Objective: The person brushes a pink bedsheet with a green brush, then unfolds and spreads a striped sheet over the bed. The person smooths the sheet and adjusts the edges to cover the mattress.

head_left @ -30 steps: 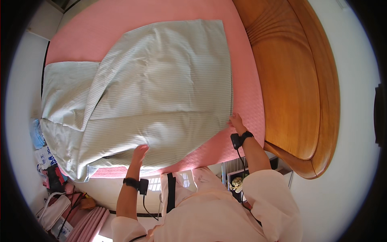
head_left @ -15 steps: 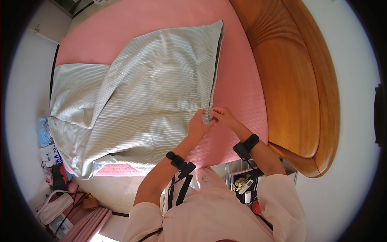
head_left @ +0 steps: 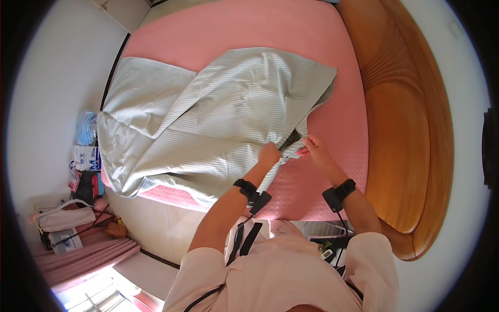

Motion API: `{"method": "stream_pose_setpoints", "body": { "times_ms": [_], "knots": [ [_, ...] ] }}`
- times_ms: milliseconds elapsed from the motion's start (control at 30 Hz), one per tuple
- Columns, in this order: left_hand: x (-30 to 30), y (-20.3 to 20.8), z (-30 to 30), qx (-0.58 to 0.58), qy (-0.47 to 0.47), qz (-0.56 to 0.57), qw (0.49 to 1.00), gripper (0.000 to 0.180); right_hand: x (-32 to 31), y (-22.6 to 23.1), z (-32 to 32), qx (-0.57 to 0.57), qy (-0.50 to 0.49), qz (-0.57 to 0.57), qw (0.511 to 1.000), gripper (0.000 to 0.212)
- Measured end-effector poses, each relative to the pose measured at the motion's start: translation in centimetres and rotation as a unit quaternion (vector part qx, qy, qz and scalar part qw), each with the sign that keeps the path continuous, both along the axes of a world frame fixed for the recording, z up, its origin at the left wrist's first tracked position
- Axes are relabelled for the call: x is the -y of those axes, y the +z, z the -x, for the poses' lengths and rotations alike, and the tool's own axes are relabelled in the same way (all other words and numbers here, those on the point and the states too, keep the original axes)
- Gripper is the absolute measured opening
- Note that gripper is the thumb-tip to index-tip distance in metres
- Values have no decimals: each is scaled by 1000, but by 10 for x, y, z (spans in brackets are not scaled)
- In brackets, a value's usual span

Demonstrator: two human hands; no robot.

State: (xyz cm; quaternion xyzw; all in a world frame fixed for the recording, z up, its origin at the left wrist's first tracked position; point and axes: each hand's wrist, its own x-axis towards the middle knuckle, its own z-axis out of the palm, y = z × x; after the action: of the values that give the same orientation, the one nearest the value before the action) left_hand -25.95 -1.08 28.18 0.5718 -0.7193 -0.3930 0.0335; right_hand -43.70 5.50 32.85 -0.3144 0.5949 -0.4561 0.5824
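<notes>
A pale grey-green striped duvet cover (head_left: 223,109) lies rumpled over a pink bed (head_left: 270,26), its left part folded in a slanting layer. Along its right edge two layers part, and a dark inside shows between them. My left hand (head_left: 270,154) is closed on the near layer at this edge. My right hand (head_left: 313,148), a little to the right, pinches the other layer with its fingertips. The fabric between both hands is pulled apart and creased. A black strap with a small box sits on each wrist.
A carved wooden headboard (head_left: 400,135) runs along the bed's right side. By the near right corner stands a bedside rack (head_left: 327,229) with small items. Bags and packages (head_left: 86,156) crowd the left wall, above a pink curtain (head_left: 91,260). Pale floor (head_left: 156,223) shows in front.
The view has shifted, so the bed appears further right. My hands have moved apart, spreading the edge's layers and exposing the dark gap. The cover's far right corner has dropped and folded.
</notes>
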Motion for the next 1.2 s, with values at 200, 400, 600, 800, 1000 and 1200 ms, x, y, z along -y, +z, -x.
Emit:
{"method": "stream_pose_setpoints", "body": {
  "times_ms": [200, 400, 600, 800, 1000, 1200],
  "knots": [
    [36, 29, -77, -225, 186, -199, 935, 12, 10, 14, 26, -4, 30, 55, 998, 27],
    [60, 38, -184, -224, 214, -95, 946, 19, 17, 31, 74, -108, -48, 25, 993, 27],
    [78, 53, -332, -234, 286, 6, 929, 14, 15, 45, 141, -218, -74, 24, 973, 25],
    [64, 73, -411, -367, 402, -64, 836, 16, 16, 39, 136, -208, -87, -45, 973, 25],
    [58, 24, -368, -488, 438, -154, 739, 10, 19, 18, 93, -262, -33, -86, 961, 22],
    [37, 27, -343, -638, 336, -260, 642, 16, 4, -19, 70, -270, -16, -93, 958, 17]
  ]
}}
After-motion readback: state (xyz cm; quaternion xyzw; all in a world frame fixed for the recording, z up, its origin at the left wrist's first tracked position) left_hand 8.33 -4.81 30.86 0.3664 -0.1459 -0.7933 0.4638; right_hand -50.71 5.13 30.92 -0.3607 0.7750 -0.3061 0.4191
